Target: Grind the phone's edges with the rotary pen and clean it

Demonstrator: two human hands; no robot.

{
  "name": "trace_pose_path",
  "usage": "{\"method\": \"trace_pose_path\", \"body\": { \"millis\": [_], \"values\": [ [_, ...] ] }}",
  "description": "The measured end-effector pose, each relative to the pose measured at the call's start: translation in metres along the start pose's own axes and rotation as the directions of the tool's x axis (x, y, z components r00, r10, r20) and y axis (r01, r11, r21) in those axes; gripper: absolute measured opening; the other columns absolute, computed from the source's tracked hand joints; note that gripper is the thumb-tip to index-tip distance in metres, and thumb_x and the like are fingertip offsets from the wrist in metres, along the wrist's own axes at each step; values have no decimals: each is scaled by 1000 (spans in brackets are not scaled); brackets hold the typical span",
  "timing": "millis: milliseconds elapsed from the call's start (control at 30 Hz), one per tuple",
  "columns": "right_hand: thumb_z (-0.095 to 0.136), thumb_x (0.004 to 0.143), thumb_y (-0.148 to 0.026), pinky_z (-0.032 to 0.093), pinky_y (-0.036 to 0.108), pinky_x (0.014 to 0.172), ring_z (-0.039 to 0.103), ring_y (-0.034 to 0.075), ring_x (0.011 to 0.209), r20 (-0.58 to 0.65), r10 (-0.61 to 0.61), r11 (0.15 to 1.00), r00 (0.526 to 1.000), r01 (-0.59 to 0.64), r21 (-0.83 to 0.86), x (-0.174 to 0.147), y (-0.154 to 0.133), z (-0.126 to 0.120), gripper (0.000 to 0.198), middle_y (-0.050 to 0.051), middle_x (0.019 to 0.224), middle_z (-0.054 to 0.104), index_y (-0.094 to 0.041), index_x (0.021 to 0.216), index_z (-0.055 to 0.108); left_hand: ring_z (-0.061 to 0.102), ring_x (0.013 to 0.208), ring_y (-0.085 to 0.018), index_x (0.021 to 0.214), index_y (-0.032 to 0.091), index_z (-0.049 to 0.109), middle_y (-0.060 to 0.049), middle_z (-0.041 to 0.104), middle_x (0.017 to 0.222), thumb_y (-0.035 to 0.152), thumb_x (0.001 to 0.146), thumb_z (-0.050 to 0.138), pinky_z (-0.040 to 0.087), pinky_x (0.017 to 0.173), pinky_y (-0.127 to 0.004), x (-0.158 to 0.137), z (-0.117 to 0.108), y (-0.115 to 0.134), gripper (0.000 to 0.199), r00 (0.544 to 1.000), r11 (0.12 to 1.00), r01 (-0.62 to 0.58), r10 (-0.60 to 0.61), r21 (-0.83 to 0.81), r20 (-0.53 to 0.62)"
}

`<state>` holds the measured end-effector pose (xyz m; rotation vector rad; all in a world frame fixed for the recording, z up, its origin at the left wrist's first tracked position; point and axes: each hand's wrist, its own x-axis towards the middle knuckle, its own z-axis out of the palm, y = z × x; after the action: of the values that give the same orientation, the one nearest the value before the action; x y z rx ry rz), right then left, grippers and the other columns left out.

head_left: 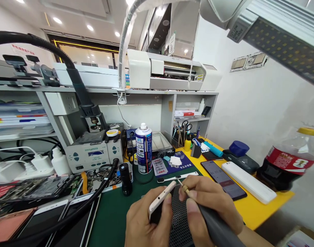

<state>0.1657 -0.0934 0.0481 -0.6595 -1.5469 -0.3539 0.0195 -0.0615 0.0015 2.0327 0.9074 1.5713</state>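
My left hand (149,216) is closed around a smartphone (162,198), tilted so its pale metal edge with a small round hole faces up. In my right hand (210,202) is a rotary tool (218,226) with a thick dark grey body, a brass collet and a thin bit. The bit points at the far end of the phone's edge; I cannot tell whether they touch. Beneath both hands lies a black perforated pad (181,216). Just beyond is a black and white brush (177,177).
A blue spray can (143,149) and a small black flashlight (125,180) stand beyond my left hand. A hot-air station (95,156) is at the left, near phone parts. To the right lie a phone (222,178), a white power bank (248,181) and a cola bottle (288,159).
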Motion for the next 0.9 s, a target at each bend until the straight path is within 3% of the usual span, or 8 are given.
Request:
{"method": "trace_pose_path", "body": {
  "millis": [67, 133, 300, 400, 567, 667, 900],
  "values": [
    [57, 69, 0, 57, 34, 51, 62, 15, 52, -196, 13, 999, 980, -6, 38, 0, 2, 9, 35, -1, 68, 61, -22, 96, 63, 71, 62, -12, 104, 30, 72, 5, 77, 80, 34, 96, 61, 53, 60, -17, 4, -3, 1, 15, 998, 999, 29, -28, -33, 51],
    [58, 69, 0, 56, 34, 50, 60, 15, 50, -245, 35, 998, 969, -21, 61, 1, 5, 13, 30, -2, 66, 59, -20, 91, 64, 67, 57, -12, 102, 27, 74, 4, 75, 74, 34, 96, 60, 50, 54, -17, 8, -6, 3, 17, 993, 996, 67, -61, -63, 99],
    [58, 77, -2, 54, 36, 58, 59, 16, 57, -106, 159, 985, 982, -151, 78, 1, 16, 11, 23, -2, 65, 58, -21, 90, 58, 63, 60, -15, 94, 21, 75, -2, 74, 76, 45, 96, 58, 48, 52, -19, 14, -8, 6, 29, 955, 949, 261, -227, -176, 193],
    [57, 83, -5, 50, 34, 60, 57, 15, 59, -68, 231, 970, 971, -224, 94, 0, 20, 12, 18, -2, 65, 57, -22, 89, 56, 57, 59, -14, 84, 18, 73, -1, 67, 68, 51, 94, 59, 45, 52, -20, 15, -8, 9, 38, 926, 903, 358, -310, -239, 215],
    [57, 87, -10, 49, 32, 60, 55, 15, 59, -24, 334, 935, 942, -328, 138, -2, 21, 15, 14, -3, 66, 58, -23, 86, 53, 37, 56, -11, 63, 17, 56, 4, 43, 59, 54, 93, 59, 35, 51, -21, 19, -7, 12, 48, 913, 886, 404, -375, -230, 159],
    [58, 89, -13, 48, 33, 61, 55, 15, 60, -9, 419, 893, 908, -410, 184, -7, 22, 15, 12, -3, 67, 58, -23, 86, 53, 33, 57, -11, 59, 20, 45, 4, 37, 59, 57, 94, 55, 33, 52, -22, 23, -7, 11, 52, 904, 871, 426, -404, -245, 139],
    [64, 90, -22, 50, 34, 58, 62, 18, 64, 13, 574, 791, 819, -559, 249, -14, 34, 16, 9, -1, 73, 62, -24, 84, 58, 59, 71, -21, 69, 20, 62, -3, 64, 69, 68, 95, 45, 50, 67, -29, 27, -11, 10, 58, 843, 745, 538, -471, -395, 261]
  ]
}}
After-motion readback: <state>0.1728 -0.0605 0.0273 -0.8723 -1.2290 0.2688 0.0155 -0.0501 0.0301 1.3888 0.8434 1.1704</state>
